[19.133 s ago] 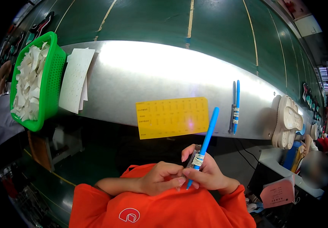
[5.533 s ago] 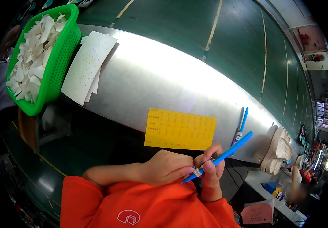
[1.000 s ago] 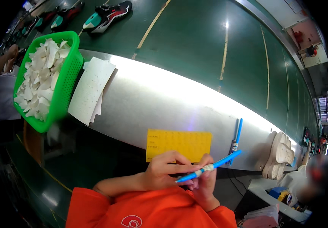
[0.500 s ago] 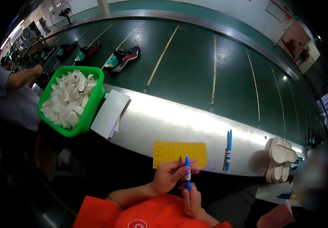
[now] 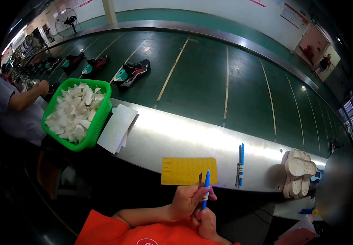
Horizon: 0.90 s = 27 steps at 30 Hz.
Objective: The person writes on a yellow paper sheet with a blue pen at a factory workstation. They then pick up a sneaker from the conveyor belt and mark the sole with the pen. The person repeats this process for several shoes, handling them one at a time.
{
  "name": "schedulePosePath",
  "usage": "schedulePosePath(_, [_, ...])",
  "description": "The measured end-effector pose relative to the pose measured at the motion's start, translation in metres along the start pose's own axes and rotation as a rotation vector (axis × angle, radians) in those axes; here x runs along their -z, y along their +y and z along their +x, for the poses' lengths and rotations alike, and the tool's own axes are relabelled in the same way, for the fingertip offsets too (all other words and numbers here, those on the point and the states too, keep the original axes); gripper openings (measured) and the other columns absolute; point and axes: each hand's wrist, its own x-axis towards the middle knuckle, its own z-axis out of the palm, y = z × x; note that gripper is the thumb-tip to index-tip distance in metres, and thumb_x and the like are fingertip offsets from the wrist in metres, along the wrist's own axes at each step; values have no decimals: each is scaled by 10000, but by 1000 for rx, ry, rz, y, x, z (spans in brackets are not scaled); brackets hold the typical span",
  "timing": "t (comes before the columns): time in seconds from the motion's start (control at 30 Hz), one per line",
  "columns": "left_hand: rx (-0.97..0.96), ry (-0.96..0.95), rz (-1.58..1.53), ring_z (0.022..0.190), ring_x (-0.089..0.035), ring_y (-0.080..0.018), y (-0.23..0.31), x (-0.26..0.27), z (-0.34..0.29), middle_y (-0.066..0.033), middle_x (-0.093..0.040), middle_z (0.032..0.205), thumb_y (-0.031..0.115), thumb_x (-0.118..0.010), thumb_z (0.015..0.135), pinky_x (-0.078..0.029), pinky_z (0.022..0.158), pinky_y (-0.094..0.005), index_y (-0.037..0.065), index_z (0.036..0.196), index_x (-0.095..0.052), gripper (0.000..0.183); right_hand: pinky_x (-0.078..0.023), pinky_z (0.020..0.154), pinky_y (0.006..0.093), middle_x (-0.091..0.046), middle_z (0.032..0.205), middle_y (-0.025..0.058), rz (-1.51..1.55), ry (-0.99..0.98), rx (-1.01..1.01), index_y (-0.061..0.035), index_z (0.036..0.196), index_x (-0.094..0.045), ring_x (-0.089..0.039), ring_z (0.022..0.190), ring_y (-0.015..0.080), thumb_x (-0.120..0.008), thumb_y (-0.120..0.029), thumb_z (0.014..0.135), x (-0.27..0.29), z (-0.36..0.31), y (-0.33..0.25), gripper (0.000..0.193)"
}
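Right hand hides the lower end of the held blue pen, print on the yellow card beyond left hand is too small for me, grey blur far right of both hands is unreadable.

Illegible print: yellow card, wall sign

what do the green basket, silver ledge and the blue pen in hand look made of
Green basket: likely plastic, glossy, with perforated sides. Silver ledge: satin metal, perhaps steel, from its blurred glare. Held blue pen: probably smooth plastic, evenly coloured; its pale wrapping could be rubber.
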Motion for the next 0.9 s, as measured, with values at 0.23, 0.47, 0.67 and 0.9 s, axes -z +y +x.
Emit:
schedulePosePath(0.23, [-65, -25, -43, 611, -627, -125, -2, 9, 4, -94, -662, 774, 222, -440, 934, -473, 531, -203, -30, 958, -592, 295, -221, 413, 222, -345, 568, 5, 58, -138, -80, -99, 716, -369, -274, 443, 88, -425, -418, 908, 12, 11, 0, 376])
schedulePosePath(0.47, [-166, -42, 94, 568, -591, -100, -4, 14, 5, -81, -671, 801, 236, -453, 928, -447, 518, -195, -21, 996, -617, 312, -252, 451, 200, -422, 660, 4, -143, -95, 45, -31, 874, -474, -325, 485, 70, -426, -377, 914, 14, 16, 9, 351])
schedulePosePath(0.67, [-176, -15, 96, 584, -608, -146, -9, 27, 11, -97, -667, 793, 133, -597, 843, -481, 562, -235, -27, 917, -638, 182, -244, 444, 199, -371, 569, -15, -247, -40, 148, -32, 894, -473, -299, 465, 53, -417, -351, 925, 26, 16, 5, 326])
schedulePosePath(0.9, [-146, 19, 158, 513, -538, -106, -17, 35, 12, -46, -550, 597, 139, -641, 813, -393, 459, -218, 3, 701, -518, 215, -251, 481, 188, -380, 630, -31, -175, -99, 72, -34, 887, -461, -313, 520, 38, -385, -250, 945, 28, 11, 4, 237])
